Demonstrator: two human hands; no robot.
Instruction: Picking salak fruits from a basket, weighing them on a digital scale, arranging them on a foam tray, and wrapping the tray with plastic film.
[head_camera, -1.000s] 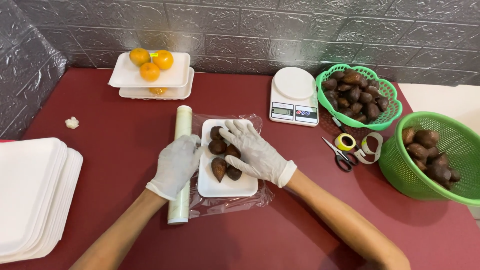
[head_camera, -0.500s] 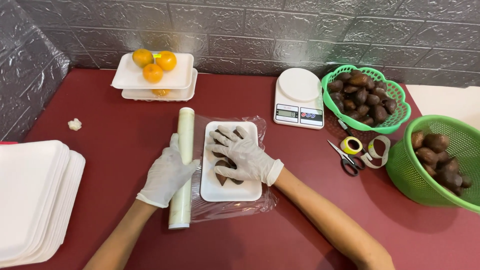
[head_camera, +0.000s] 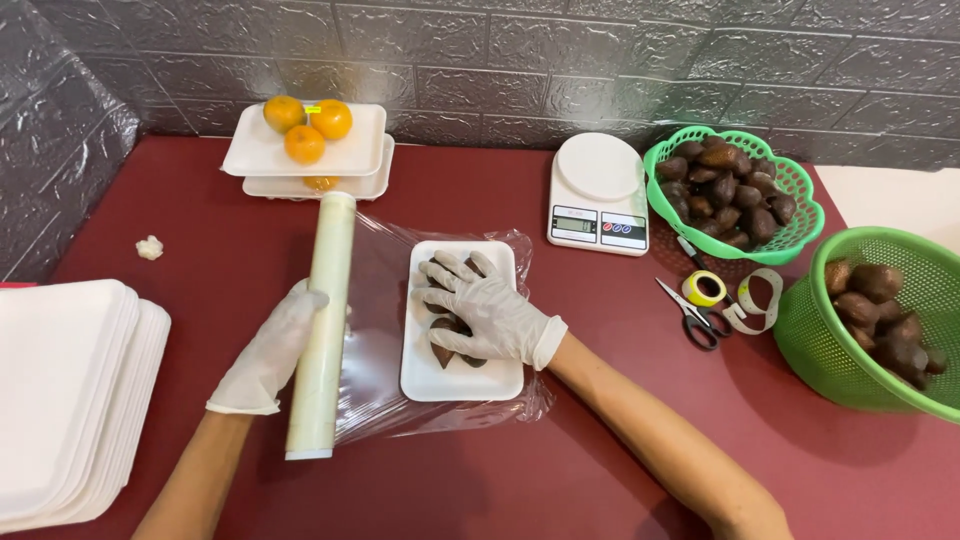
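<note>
Well, left of the cling film roll (head_camera: 321, 325) sits a stack of white foam trays (head_camera: 62, 395). The gloved left hand (head_camera: 268, 350) curls around the roll, fingers wrapped on it. Right of the roll, film is drawn out over the foam tray of brown scaly fruit (head_camera: 460, 315), where the gloved right hand (head_camera: 485, 308) presses flat, fingers spread. Judging by this, the film covers the tray but remains uncut and untucked.

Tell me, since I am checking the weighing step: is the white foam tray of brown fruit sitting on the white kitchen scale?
No: the white foam tray lies on the red table under the right hand, apart from the white kitchen scale.
</note>
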